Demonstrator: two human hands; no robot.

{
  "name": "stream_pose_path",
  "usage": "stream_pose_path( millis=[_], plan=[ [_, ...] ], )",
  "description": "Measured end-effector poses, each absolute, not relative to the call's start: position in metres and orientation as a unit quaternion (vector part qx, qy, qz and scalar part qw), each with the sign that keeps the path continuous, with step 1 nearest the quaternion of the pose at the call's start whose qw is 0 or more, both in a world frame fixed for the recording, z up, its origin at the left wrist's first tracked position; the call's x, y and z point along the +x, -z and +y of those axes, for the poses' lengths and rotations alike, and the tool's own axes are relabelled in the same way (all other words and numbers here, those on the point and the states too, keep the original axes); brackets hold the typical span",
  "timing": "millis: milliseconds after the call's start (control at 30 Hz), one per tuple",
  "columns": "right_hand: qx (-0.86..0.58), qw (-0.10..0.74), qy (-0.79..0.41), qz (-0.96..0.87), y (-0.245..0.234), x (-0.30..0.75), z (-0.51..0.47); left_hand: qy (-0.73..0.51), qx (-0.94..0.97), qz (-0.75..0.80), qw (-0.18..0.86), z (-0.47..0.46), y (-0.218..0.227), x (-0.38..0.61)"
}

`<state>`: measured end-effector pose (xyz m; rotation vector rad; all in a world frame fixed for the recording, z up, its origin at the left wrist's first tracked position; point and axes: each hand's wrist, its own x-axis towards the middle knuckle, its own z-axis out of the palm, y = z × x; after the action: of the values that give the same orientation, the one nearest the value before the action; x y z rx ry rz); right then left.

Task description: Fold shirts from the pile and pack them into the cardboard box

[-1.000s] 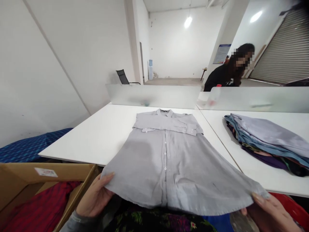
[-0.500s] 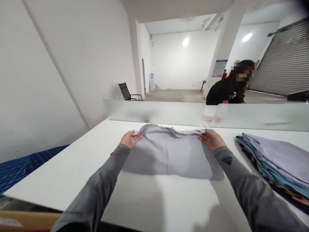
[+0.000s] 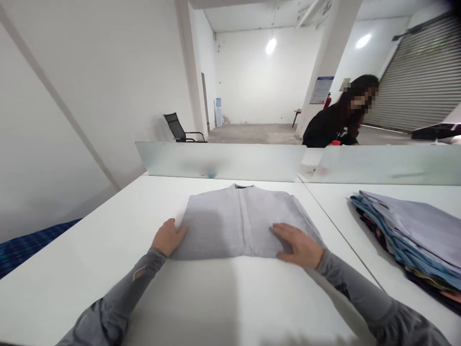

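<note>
A pale grey shirt [image 3: 237, 218] lies folded into a flat rectangle on the white table [image 3: 108, 250], its collar toward the far side. My left hand [image 3: 167, 237] rests at the fold's near left corner, with its fingers reaching under or against the cloth edge. My right hand [image 3: 297, 245] lies flat, fingers spread, on the near right part of the shirt. Both arms are in grey sleeves.
A stack of folded clothes [image 3: 410, 235] sits on the adjoining table at right. A frosted divider panel [image 3: 223, 161] runs along the far table edge. A person in black [image 3: 334, 125] bends behind it. A black chair [image 3: 176, 129] stands by the wall.
The shirt's lower half was lifted from the near edge and folded up over the top. My hands then came back from the far edge to the near fold, right hand pressing flat.
</note>
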<state>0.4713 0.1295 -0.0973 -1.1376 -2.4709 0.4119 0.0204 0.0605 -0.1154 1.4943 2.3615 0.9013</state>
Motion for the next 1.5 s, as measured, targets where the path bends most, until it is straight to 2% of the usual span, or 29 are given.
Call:
stream_pose_path(
  millis=[67, 100, 267, 433, 533, 600, 667, 733, 867, 967, 1133, 1300, 1400, 1500],
  plan=[
    [-0.414, 0.080, -0.076, -0.904, 0.102, 0.464, 0.113, -0.198, 0.539, 0.816, 0.074, 0.063, 0.121, 0.030],
    [-0.433, 0.050, -0.044, -0.899, 0.103, 0.461, 0.111, -0.173, 0.545, 0.817, 0.071, 0.067, 0.121, 0.038],
    [-0.453, 0.013, 0.022, -0.891, 0.104, 0.451, 0.101, -0.139, 0.551, 0.820, 0.070, 0.080, 0.111, 0.064],
    [-0.410, 0.071, -0.013, -0.909, 0.114, 0.463, 0.020, -0.137, 0.606, 0.779, 0.087, 0.030, 0.106, 0.038],
    [-0.386, 0.124, -0.130, -0.905, 0.108, 0.490, -0.012, -0.133, 0.621, 0.769, 0.065, -0.001, 0.111, 0.020],
    [-0.456, 0.208, -0.197, -0.843, 0.097, 0.516, -0.011, -0.167, 0.618, 0.768, 0.002, -0.013, 0.111, 0.019],
    [-0.595, 0.297, -0.216, -0.715, 0.088, 0.541, 0.003, -0.233, 0.630, 0.738, -0.066, -0.019, 0.110, 0.034],
    [-0.692, 0.346, -0.256, -0.580, 0.084, 0.554, 0.023, -0.283, 0.679, 0.672, -0.087, -0.018, 0.109, 0.062],
    [-0.660, 0.342, -0.486, -0.460, 0.086, 0.539, 0.048, -0.235, 0.800, 0.549, -0.047, -0.003, 0.118, 0.135],
    [-0.601, 0.318, -0.591, -0.435, 0.082, 0.514, 0.051, -0.183, 0.826, 0.531, -0.045, 0.007, 0.129, 0.171],
    [-0.567, 0.356, -0.579, -0.464, 0.040, 0.477, 0.050, -0.168, 0.826, 0.537, -0.043, 0.002, 0.130, 0.182],
    [-0.485, 0.355, -0.542, -0.587, -0.018, 0.395, 0.050, -0.190, 0.838, 0.509, -0.041, -0.028, 0.124, 0.187],
    [-0.408, 0.340, -0.513, -0.675, -0.019, 0.316, 0.058, -0.197, 0.845, 0.496, -0.032, -0.050, 0.128, 0.184],
    [-0.381, 0.315, -0.448, -0.745, 0.011, 0.237, 0.070, -0.207, 0.837, 0.506, -0.003, -0.070, 0.132, 0.175]
  ],
)
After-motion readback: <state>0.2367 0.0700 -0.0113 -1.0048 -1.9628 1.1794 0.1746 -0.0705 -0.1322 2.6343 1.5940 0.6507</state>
